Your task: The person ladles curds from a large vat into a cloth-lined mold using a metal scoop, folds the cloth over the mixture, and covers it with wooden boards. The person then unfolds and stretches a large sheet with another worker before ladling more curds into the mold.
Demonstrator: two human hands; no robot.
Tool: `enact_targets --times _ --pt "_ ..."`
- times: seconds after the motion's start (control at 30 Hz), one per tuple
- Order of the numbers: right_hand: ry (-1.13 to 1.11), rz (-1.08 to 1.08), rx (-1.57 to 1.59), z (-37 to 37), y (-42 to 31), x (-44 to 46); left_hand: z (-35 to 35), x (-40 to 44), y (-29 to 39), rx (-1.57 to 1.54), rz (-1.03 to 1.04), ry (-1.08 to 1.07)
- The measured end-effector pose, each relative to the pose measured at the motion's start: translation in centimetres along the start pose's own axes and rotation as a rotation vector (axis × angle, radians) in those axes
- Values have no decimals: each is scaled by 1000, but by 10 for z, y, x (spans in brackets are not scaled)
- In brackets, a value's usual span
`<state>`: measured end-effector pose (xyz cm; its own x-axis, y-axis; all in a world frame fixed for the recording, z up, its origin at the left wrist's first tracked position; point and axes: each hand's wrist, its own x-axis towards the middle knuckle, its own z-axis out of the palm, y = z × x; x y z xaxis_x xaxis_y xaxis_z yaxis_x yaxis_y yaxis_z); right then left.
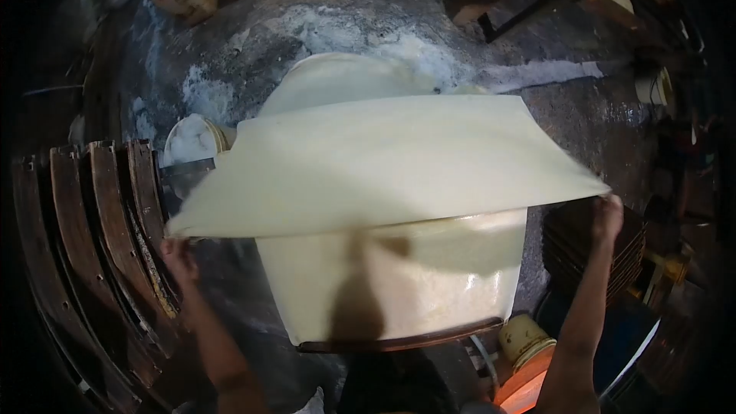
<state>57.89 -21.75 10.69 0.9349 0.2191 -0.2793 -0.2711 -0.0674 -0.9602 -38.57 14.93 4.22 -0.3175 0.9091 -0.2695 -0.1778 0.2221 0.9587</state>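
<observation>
the left hand [180, 259] and right hand [608, 218] each grip a near corner of a pale sheet [383, 157], stretched wide between them over a glossy surface [441, 287] with a brown edge [406, 341]. wooden planks [115, 222] stand near the left; stacked boards [573, 241], the right.

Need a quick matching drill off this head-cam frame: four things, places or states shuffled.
Things
1. pale sheet
2. dark wooden slats
3. orange object
4. right hand

Places and states
A. side by side at the picture's left
B. at the picture's bottom edge, just below a yellowish bucket
C. gripping a corner at the picture's right
D. spread out, held at two corners

Pairs: 1-D, 2-A, 3-B, 4-C
</observation>
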Motion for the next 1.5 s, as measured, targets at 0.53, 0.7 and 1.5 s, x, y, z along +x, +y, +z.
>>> enact_targets --times 0.53,0.7,1.5 --pt "-777 -599 -1029 348 16 -55 337 61 3 780 342 -787" --pt "12 -909 -818 369 -11 -35 366 51 29 828 835 0" --pt "-1076 -1388 -1398 11 -121 -218 79 -186 166 1420 1231 -847"
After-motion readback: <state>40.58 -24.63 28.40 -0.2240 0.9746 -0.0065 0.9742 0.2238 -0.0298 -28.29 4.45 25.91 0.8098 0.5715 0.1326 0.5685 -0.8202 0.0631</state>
